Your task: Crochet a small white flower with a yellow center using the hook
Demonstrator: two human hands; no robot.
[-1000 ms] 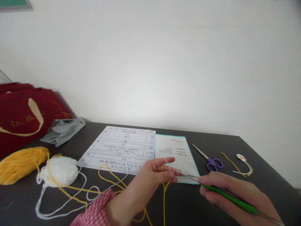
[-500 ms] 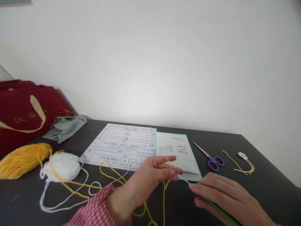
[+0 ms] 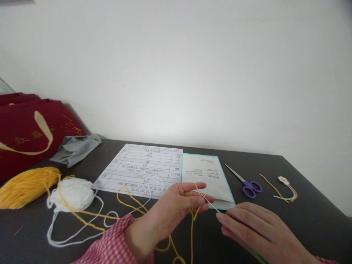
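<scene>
My left hand [image 3: 178,201] pinches yellow yarn [image 3: 191,234] between thumb and fingers, with a strand running over the raised index finger. In my right hand [image 3: 255,223] is a crochet hook [image 3: 213,206] with a thin metal shaft and a green handle, mostly covered by my fingers. The hook's tip reaches the yarn at my left fingertips; the exact stitch there is too small to make out. Yellow strands trail down past my left wrist toward the yellow skein [image 3: 29,187]. Beside that skein sits a white yarn ball [image 3: 73,195] with loose loops.
A printed sheet [image 3: 143,165] and a pale packet [image 3: 203,172] lie behind my hands. Purple-handled scissors [image 3: 249,187], a yellow yarn scrap [image 3: 271,185] and a small crocheted flower [image 3: 283,180] are at right. Red bags [image 3: 30,124] and a grey pouch [image 3: 78,148] stand at left.
My right hand has shifted slightly left, bringing the hook closer to my left fingertips. Less of the green handle shows. My left hand stays nearly still.
</scene>
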